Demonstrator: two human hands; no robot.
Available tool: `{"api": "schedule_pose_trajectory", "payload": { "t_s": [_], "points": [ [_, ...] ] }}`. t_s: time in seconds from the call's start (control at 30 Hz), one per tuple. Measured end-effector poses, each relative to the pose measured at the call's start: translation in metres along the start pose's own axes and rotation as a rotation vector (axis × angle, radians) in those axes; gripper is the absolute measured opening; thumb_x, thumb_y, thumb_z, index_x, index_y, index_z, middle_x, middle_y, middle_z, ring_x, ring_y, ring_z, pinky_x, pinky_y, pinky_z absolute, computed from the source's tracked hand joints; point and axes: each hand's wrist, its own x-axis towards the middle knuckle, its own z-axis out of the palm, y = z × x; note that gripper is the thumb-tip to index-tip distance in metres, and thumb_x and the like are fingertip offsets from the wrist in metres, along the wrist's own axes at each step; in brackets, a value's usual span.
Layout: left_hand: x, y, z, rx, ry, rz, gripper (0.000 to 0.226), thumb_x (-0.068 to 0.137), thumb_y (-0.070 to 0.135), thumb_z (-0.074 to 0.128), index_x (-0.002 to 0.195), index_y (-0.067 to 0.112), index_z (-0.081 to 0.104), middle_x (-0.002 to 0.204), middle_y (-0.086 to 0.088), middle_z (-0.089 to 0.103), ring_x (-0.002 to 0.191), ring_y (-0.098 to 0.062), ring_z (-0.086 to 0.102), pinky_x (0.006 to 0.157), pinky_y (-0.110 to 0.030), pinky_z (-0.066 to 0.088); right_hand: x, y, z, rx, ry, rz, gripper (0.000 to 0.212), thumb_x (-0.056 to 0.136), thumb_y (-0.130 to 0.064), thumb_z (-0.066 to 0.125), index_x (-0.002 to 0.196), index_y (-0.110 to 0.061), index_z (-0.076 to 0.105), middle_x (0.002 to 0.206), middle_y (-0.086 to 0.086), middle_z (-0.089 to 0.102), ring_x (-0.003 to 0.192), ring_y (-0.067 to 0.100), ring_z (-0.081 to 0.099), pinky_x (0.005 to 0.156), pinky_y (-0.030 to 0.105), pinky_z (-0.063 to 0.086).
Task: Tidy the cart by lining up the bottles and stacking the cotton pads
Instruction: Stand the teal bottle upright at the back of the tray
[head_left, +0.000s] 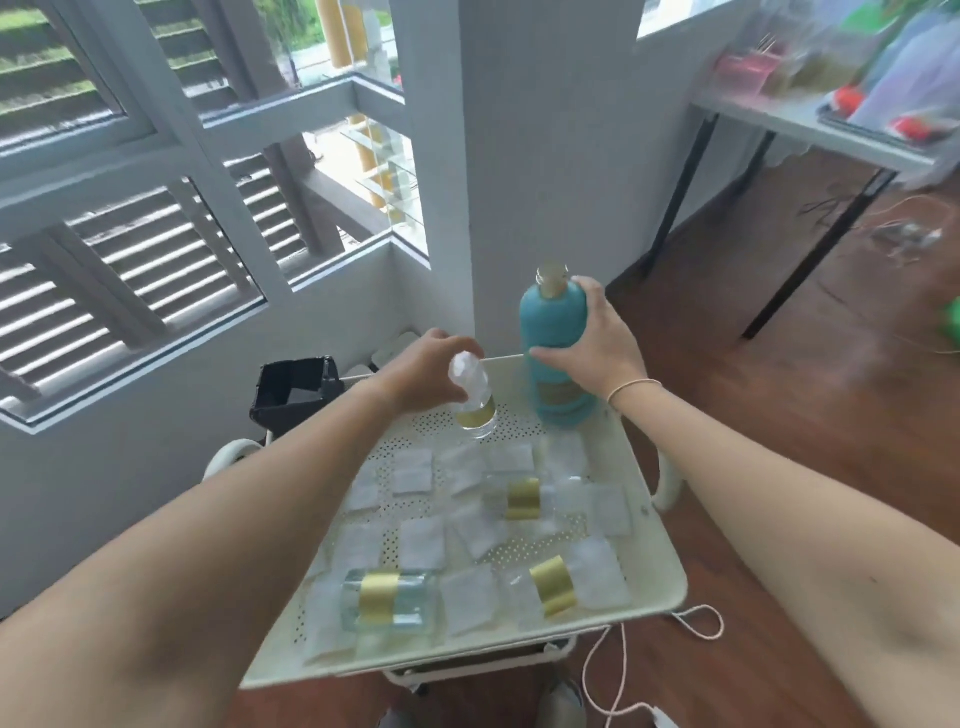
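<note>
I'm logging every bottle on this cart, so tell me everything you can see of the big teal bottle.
The tall teal bottle looks opaque and matte, probably plastic, with a rounded shoulder, a short neck and a gold cap. A gold-beige label band sits low on its body. It stands upright at the far edge of the cream perforated cart tray, near the right corner. The right hand wraps around its middle and shoulder. Whether its base rests fully on the tray cannot be told.

I held a teal bottle (553, 332) with a gold cap. The clear bottles (387, 597) wore gold bands. White pads (422, 543) covered my cream, dot-perforated cart (662, 582).
</note>
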Motion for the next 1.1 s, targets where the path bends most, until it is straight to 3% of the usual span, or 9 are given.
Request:
{"api": "schedule_pose_trajectory", "payload": {
  "t_s": [0.1, 0.3, 0.53, 0.6, 0.7, 0.8, 0.9, 0.97, 1.1],
  "points": [
    [0.016, 0.01, 0.011, 0.007, 0.006, 0.012, 0.05, 0.072, 0.009, 0.072, 0.115, 0.028, 0.055, 0.106, -0.001, 0.044, 0.101, -0.024, 0.049, 0.086, -0.029, 0.039, -0.007, 0.011, -0.011, 0.085, 0.031, 0.075, 0.081, 0.059, -0.034, 0.08, 0.123, -0.029, 0.03, 0.121, 0.003, 0.053, 0.102, 0.026, 0.053, 0.088, 0.042, 0.047],
    [0.038, 0.026, 0.034, 0.112, 0.006, 0.078, 0.059, 0.072, 0.006, 0.071, 0.125, 0.016, 0.047, 0.129, -0.009, 0.049, 0.113, -0.027, 0.05, 0.092, -0.027, 0.038, -0.014, 0.018, -0.019, 0.142, -0.019, 0.09, 0.083, 0.062, -0.031, 0.08, 0.125, -0.031, 0.027, 0.126, 0.002, 0.048, 0.106, 0.026, 0.05, 0.094, 0.053, 0.044],
    [0.043, 0.032, 0.045, 0.102, -0.014, 0.102, 0.056, 0.076, 0.003, 0.067, 0.127, 0.014, 0.047, 0.131, -0.009, 0.046, 0.115, -0.025, 0.05, 0.1, -0.031, 0.04, -0.023, 0.021, -0.013, 0.193, 0.027, 0.09, 0.091, 0.066, -0.026, 0.078, 0.137, -0.028, 0.02, 0.138, 0.005, 0.038, 0.12, 0.025, 0.044, 0.1, 0.045, 0.044],
    [0.045, 0.031, 0.047, 0.088, -0.005, 0.105, 0.056, 0.076, 0.001, 0.066, 0.127, 0.015, 0.047, 0.131, -0.009, 0.046, 0.115, -0.025, 0.05, 0.1, -0.03, 0.04, -0.037, 0.021, -0.011, 0.201, 0.162, 0.037, 0.08, 0.069, -0.023, 0.075, 0.134, -0.021, 0.029, 0.13, 0.002, 0.04, 0.115, 0.025, 0.047, 0.097, 0.041, 0.046],
    [0.045, 0.026, 0.048, 0.072, -0.002, 0.102, 0.057, 0.076, 0.002, 0.066, 0.127, 0.016, 0.046, 0.131, -0.009, 0.045, 0.115, -0.026, 0.05, 0.101, -0.034, 0.041, -0.066, 0.022, -0.005, 0.168, 0.289, -0.109, 0.049, 0.073, -0.019, 0.07, 0.116, -0.016, 0.047, 0.107, -0.005, 0.045, 0.093, 0.013, 0.049, 0.08, 0.018, 0.044],
    [0.037, 0.02, 0.047, 0.041, 0.007, 0.081, 0.064, 0.075, 0.007, 0.068, 0.132, 0.019, 0.041, 0.136, -0.01, 0.041, 0.119, -0.026, 0.046, 0.102, -0.031, 0.038, -0.087, 0.029, 0.009, 0.13, -0.041, -0.122, 0.031, 0.077, -0.02, 0.067, 0.106, -0.017, 0.056, 0.098, -0.003, 0.054, 0.086, 0.008, 0.049, 0.075, 0.012, 0.041],
    [0.017, 0.01, 0.041, -0.009, 0.061, 0.069, 0.069, 0.075, 0.014, 0.07, 0.135, 0.023, 0.038, 0.136, -0.01, 0.041, 0.12, -0.024, 0.045, 0.098, -0.027, 0.033, -0.099, 0.049, 0.025, -0.036, -0.557, 0.036, 0.05, 0.075, -0.029, 0.07, 0.12, -0.021, 0.05, 0.119, 0.001, 0.053, 0.11, 0.015, 0.048, 0.098, 0.032, 0.041],
    [-0.003, -0.003, 0.036, -0.038, 0.089, 0.046, 0.065, 0.077, 0.018, 0.069, 0.134, 0.024, 0.039, 0.133, -0.009, 0.044, 0.116, -0.022, 0.046, 0.097, -0.026, 0.035, -0.102, 0.06, 0.033, -0.171, -0.685, 0.063, 0.063, 0.071, -0.032, 0.073, 0.126, -0.023, 0.044, 0.134, 0.003, 0.047, 0.123, 0.019, 0.043, 0.106, 0.036, 0.036],
    [-0.054, -0.036, 0.03, -0.106, 0.098, -0.029, 0.046, 0.082, 0.019, 0.064, 0.126, 0.022, 0.05, 0.125, -0.003, 0.052, 0.1, -0.011, 0.051, 0.091, -0.023, 0.043, -0.102, 0.065, 0.04, -0.251, -0.725, 0.073, 0.074, 0.064, -0.036, 0.077, 0.128, -0.021, 0.043, 0.134, 0.006, 0.05, 0.121, 0.023, 0.046, 0.102, 0.037, 0.04]
  ]
}}
